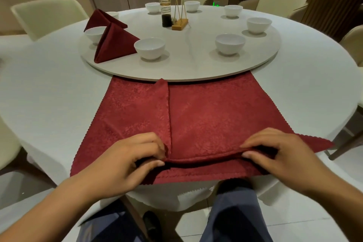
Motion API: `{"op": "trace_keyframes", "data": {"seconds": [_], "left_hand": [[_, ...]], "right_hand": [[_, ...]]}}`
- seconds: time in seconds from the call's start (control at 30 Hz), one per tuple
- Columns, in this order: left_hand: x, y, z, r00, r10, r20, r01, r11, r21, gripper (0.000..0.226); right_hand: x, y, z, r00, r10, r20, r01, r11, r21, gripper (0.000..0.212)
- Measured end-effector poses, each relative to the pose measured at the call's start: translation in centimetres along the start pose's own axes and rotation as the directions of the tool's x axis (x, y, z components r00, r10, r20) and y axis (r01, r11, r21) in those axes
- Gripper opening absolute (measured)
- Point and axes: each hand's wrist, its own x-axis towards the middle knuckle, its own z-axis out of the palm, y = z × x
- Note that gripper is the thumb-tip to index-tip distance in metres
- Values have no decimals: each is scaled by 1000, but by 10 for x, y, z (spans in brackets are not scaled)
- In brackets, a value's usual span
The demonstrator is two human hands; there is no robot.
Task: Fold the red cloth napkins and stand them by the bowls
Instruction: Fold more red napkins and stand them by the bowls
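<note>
A red cloth napkin [206, 116] lies spread on the near side of the round table, its left part folded in to a centre seam. My left hand [125, 161] pinches the near folded edge at the seam. My right hand [275, 155] pinches the same raised edge further right. Two folded red napkins stand on the turntable: one [114, 45] between two white bowls, the other [102, 18] behind it. The nearest bowl [150, 48] stands just right of the front folded napkin. Several more white bowls ring the turntable, one of them at the front right [229, 43].
The grey turntable [186, 68] overlaps the napkin's far edge. At its centre stand a dark sauce bottle [166, 13] and a wooden stand [179, 23]. Cream chairs [47, 17] surround the white table [49, 100]. My legs show below the table edge.
</note>
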Motion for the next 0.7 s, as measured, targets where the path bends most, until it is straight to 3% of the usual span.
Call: {"op": "trace_keyframes", "data": {"seconds": [0.13,0.27,0.37,0.5,0.7], "left_hand": [[-5,4,1,998,-52,44,53,999,-15,13],[3,11,4,993,-117,15,118,990,-79,25],[14,7,6,987,-156,-27,157,987,19,16],[16,4,11,974,-208,88,203,977,64,20],[13,1,14,972,-215,100,211,976,50,29]], "right_hand": [[-5,17,-26,993,114,38,-114,993,10,10],[10,16,-34,989,129,78,-127,991,-38,19],[37,7,-35,990,71,122,-55,989,-134,16],[78,-5,-33,977,-7,215,71,953,-293,11],[141,-31,4,921,-137,363,263,909,-323,8]]}}
